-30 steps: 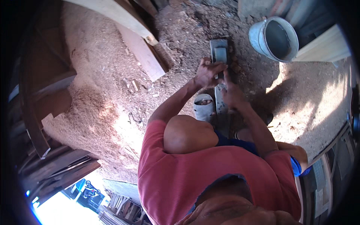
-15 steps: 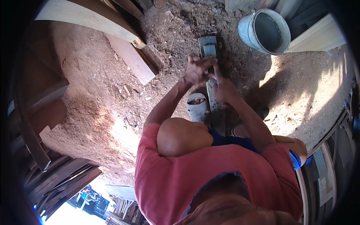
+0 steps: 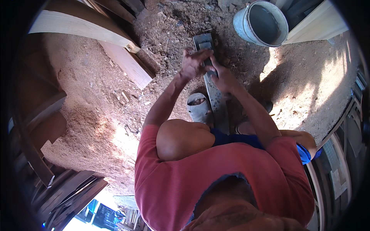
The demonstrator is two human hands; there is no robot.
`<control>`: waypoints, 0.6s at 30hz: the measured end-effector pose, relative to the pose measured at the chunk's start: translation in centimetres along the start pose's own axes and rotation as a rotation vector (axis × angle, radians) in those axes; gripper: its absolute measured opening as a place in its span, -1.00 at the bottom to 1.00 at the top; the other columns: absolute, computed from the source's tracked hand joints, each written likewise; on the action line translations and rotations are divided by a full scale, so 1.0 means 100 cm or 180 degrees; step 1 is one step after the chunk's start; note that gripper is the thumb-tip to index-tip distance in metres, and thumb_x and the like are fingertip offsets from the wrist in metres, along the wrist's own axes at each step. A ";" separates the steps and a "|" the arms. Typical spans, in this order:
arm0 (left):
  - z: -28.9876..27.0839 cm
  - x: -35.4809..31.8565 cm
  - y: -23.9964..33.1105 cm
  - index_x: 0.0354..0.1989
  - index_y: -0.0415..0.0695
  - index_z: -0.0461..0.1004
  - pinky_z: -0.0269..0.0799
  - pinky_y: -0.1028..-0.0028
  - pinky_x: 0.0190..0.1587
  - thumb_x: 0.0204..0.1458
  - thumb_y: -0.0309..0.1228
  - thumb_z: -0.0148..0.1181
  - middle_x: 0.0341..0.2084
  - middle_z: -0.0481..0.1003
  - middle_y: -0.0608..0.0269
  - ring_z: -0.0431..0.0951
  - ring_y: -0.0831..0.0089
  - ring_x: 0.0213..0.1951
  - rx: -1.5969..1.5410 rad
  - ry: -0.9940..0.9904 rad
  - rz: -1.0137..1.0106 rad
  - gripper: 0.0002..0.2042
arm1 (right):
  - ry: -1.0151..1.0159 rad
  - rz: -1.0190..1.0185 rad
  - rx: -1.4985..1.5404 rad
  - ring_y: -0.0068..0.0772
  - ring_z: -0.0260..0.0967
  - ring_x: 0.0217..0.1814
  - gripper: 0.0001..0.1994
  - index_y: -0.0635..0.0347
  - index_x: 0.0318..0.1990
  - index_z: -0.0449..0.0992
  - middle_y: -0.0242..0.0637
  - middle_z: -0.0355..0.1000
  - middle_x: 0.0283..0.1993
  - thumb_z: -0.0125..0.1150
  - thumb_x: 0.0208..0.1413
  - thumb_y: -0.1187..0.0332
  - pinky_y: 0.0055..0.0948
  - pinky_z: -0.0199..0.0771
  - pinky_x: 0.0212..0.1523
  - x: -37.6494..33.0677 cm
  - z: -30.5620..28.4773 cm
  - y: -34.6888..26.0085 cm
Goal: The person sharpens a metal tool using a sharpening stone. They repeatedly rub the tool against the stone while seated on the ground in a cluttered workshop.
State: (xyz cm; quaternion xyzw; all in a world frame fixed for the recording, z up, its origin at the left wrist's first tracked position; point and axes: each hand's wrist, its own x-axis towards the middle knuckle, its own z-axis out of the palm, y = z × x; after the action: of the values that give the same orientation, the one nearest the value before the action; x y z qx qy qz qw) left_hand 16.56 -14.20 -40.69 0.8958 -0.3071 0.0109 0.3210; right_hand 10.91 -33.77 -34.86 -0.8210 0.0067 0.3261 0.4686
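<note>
I am crouched over a long, narrow grey slab that lies on the dirt and runs away from me. My left hand and my right hand meet near its far end. Both press on a small dark flat tool held against the slab; the fingers cover most of it. The left hand's fingers curl over the tool from the left, and the right hand's fingertips push on it from the near side. One foot in a grey sandal rests just left of the slab. My bent knee sits below it.
A grey metal bucket stands at the far right. Pale wooden planks lie at the far left, over sawdust-covered ground. Dark stacked boards fill the lower left. Framed panels line the right edge.
The whole scene has slid left and downward in the view as my head moved. Both hands stay pressed on the tool at the same spot near the slab's far end.
</note>
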 end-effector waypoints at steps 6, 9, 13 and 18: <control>-0.030 0.023 0.007 0.28 0.11 0.49 0.03 0.12 0.33 -0.14 0.24 0.45 0.20 0.57 0.37 0.61 0.40 0.13 -0.0136 -0.0754 -0.0703 -0.21 | -0.0523 0.0281 0.0132 0.03 0.61 -0.28 -0.19 0.14 0.60 -0.18 0.18 0.58 -0.14 0.12 0.31 0.33 -0.12 0.63 -0.15 0.011 -0.043 -0.034; 0.009 -0.059 0.055 0.23 0.08 0.52 0.15 -0.07 0.24 -0.26 0.11 0.56 0.16 0.59 0.35 0.63 0.40 0.12 -0.0484 -0.0344 -0.0217 -0.21 | -0.0150 -0.0041 -0.0168 0.18 0.64 -0.10 -0.13 0.06 0.62 -0.27 0.25 0.57 -0.06 0.13 0.26 0.36 -0.07 0.60 -0.01 -0.067 0.029 0.034; 0.014 -0.052 0.037 0.15 0.08 0.56 0.13 0.07 0.22 -0.21 0.26 0.43 0.05 0.65 0.40 0.62 0.52 0.14 -0.0119 -0.0108 0.0042 -0.25 | -0.0148 0.0157 -0.0111 0.38 0.51 0.12 -0.10 0.11 0.61 -0.26 0.38 0.51 0.03 0.14 0.20 0.39 -0.02 0.51 0.15 -0.067 0.035 0.013; -0.021 0.047 -0.021 0.31 0.20 0.47 0.05 0.13 0.36 -0.19 0.33 0.39 0.21 0.56 0.45 0.63 0.47 0.08 0.0331 -0.0740 -0.0353 -0.16 | -0.0031 0.0196 -0.0476 0.34 0.52 0.06 -0.18 0.18 0.58 -0.11 0.33 0.52 0.05 0.14 0.21 0.32 0.02 0.54 0.11 0.043 -0.035 -0.031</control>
State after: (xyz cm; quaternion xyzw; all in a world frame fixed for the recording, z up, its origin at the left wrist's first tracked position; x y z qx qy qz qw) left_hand 21.91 -14.32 -39.20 0.9221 -0.2913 -0.0948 0.2365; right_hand 17.12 -33.44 -33.63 -0.8515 0.0052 0.3439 0.3958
